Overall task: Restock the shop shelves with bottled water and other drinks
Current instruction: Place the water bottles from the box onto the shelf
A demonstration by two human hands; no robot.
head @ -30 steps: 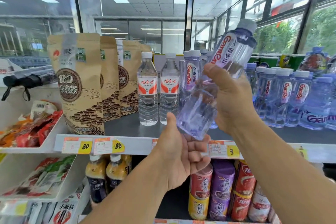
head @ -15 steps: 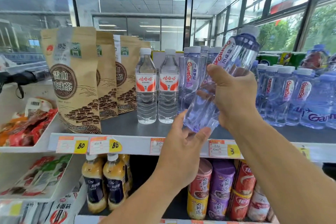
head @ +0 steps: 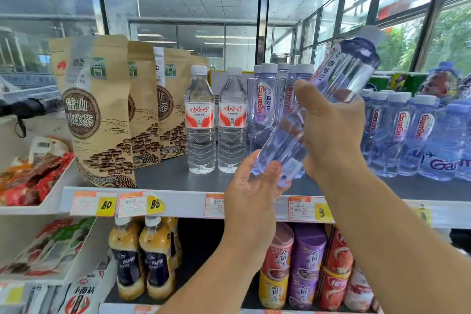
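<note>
A clear bluish Ganten water bottle [head: 341, 79] tilts in the air in front of the upper shelf [head: 178, 201], cap up and to the right. My right hand [head: 328, 125] grips it round the middle. My left hand [head: 252, 186] cups its base from below, thumb up against the bottom. Behind the bottle stand more Ganten bottles [head: 265, 109] in a row on the shelf. Two clear bottles with red-and-white labels [head: 200, 122] stand to their left.
Brown paper tea pouches [head: 94, 109] fill the shelf's left part. More Ganten bottles and a shrink-wrapped pack [head: 420, 132] stand at the right. Below are milk-tea bottles [head: 142, 257] and stacked cans [head: 305, 267]. A white tray of red snack packs [head: 33, 176] sits at left.
Both hands have carried the tilted bottle up and closer to the shelf. My left hand has stayed under the bottle's base.
</note>
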